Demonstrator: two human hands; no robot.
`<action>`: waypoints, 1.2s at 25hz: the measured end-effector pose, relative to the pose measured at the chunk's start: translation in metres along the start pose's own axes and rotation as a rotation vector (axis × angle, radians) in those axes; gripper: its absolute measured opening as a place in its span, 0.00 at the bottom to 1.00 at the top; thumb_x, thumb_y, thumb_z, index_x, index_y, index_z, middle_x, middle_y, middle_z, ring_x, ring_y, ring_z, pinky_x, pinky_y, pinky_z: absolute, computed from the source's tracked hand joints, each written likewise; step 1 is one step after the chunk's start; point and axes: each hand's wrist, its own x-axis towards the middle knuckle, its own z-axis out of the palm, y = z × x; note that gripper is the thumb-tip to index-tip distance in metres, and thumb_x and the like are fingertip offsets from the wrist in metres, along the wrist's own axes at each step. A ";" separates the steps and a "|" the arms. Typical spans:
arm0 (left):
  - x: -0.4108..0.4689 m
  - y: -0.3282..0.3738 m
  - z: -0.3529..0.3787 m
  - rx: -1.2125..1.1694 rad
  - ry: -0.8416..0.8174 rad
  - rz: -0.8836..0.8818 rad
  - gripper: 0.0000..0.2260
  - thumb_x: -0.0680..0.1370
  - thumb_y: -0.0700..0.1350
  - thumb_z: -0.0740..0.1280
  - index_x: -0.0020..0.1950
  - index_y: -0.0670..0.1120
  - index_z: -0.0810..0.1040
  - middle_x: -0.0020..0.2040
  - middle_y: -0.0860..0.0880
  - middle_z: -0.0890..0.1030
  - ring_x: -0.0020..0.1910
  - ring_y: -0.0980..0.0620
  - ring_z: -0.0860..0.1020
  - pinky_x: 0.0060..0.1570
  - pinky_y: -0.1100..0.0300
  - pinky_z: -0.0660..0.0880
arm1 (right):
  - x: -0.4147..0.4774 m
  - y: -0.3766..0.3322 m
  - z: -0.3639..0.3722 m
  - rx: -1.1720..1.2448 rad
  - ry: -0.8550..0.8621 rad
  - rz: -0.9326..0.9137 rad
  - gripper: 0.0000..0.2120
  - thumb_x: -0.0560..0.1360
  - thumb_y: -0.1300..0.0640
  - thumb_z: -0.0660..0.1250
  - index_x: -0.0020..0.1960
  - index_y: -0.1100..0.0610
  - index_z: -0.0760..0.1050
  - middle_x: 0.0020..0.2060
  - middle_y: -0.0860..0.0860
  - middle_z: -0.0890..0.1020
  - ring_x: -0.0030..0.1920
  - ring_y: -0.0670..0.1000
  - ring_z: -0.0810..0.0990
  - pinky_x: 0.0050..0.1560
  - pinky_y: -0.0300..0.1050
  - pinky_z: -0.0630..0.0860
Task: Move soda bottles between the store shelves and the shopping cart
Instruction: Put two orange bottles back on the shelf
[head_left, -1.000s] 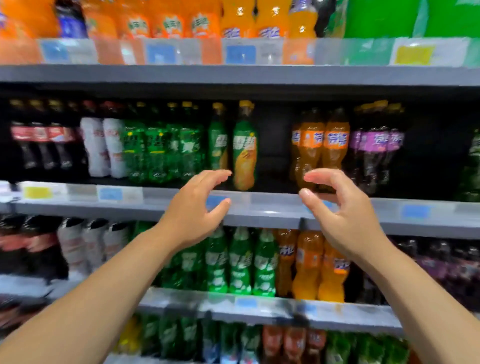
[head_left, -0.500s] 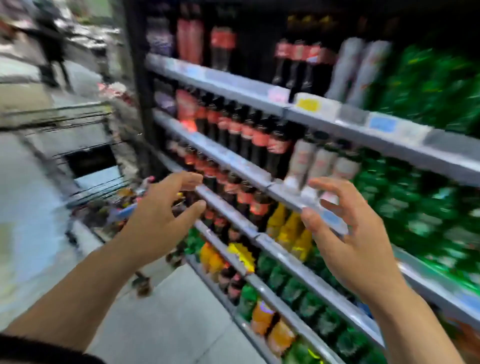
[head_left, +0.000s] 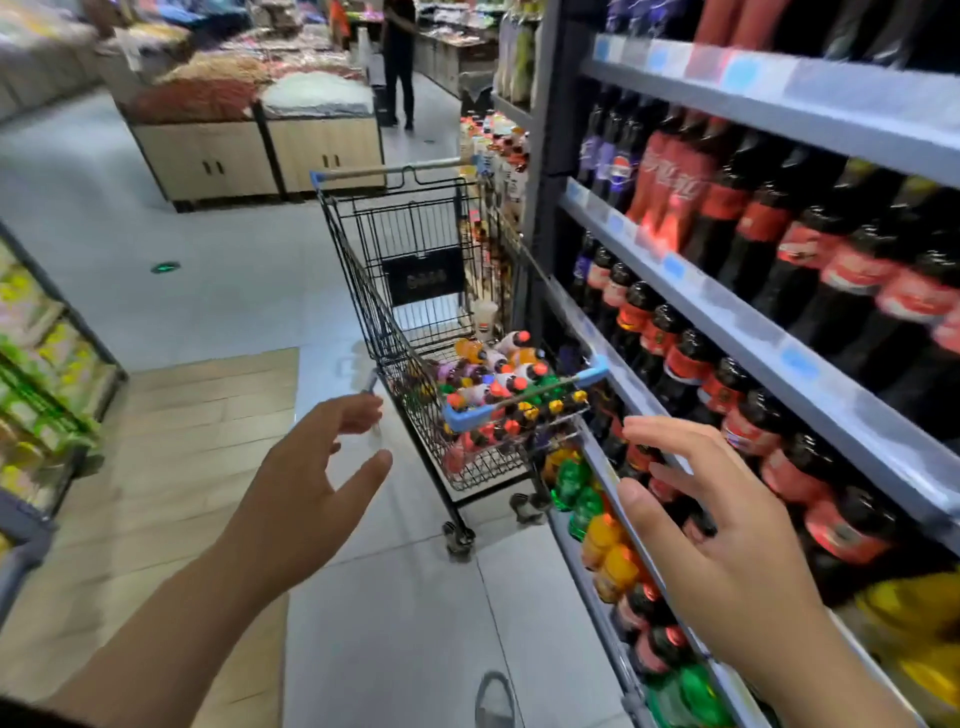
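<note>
Soda bottles (head_left: 496, 382) with red, orange and yellow caps are seen heaped in the basket of a black wire shopping cart (head_left: 363, 291), which is parked on the tiled floor (head_left: 395, 623) just beside the drink shelves (head_left: 779, 358) of a store aisle. At far left, a rack of green and yellow packets (head_left: 36, 364) is blurred at the frame's edge. The left hand (head_left: 311, 483) is held out above the floor, fingers spread and loosely curved, with nothing grasped, just left of the cart's near corner. Beyond the cart, wooden bins of loose goods (head_left: 260, 150) are stacked, and a person in dark clothes (head_left: 399, 57) is pictured standing in the far aisle. The right hand (head_left: 727, 545) is likewise released and empty, fingers splayed before the lower shelves; whether any bottle is touched cannot be told. At right, dark cola bottles (head_left: 753, 223) with red labels are lined up along the upper and middle shelves, while orange and green bottles (head_left: 597, 540) are ranged on the lowest rows, near the cart's wheels.
</note>
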 end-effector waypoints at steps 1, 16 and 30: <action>0.016 -0.011 0.004 0.019 -0.006 -0.012 0.17 0.77 0.48 0.70 0.64 0.61 0.73 0.59 0.64 0.79 0.60 0.65 0.77 0.57 0.64 0.71 | 0.020 0.017 0.010 0.025 0.009 -0.003 0.11 0.79 0.47 0.67 0.62 0.41 0.76 0.63 0.36 0.77 0.66 0.42 0.76 0.62 0.28 0.70; 0.309 -0.162 0.103 0.091 -0.175 -0.097 0.20 0.79 0.42 0.70 0.70 0.48 0.73 0.63 0.53 0.78 0.62 0.59 0.75 0.63 0.71 0.66 | 0.311 0.200 0.201 0.029 -0.142 0.079 0.18 0.77 0.57 0.73 0.65 0.50 0.74 0.62 0.44 0.76 0.67 0.47 0.75 0.66 0.54 0.74; 0.630 -0.405 0.339 0.340 -0.993 0.138 0.30 0.78 0.49 0.69 0.79 0.52 0.62 0.76 0.47 0.66 0.73 0.45 0.68 0.69 0.50 0.69 | 0.451 0.395 0.398 -0.173 0.175 0.658 0.15 0.76 0.58 0.73 0.60 0.57 0.76 0.57 0.47 0.77 0.58 0.43 0.75 0.63 0.28 0.66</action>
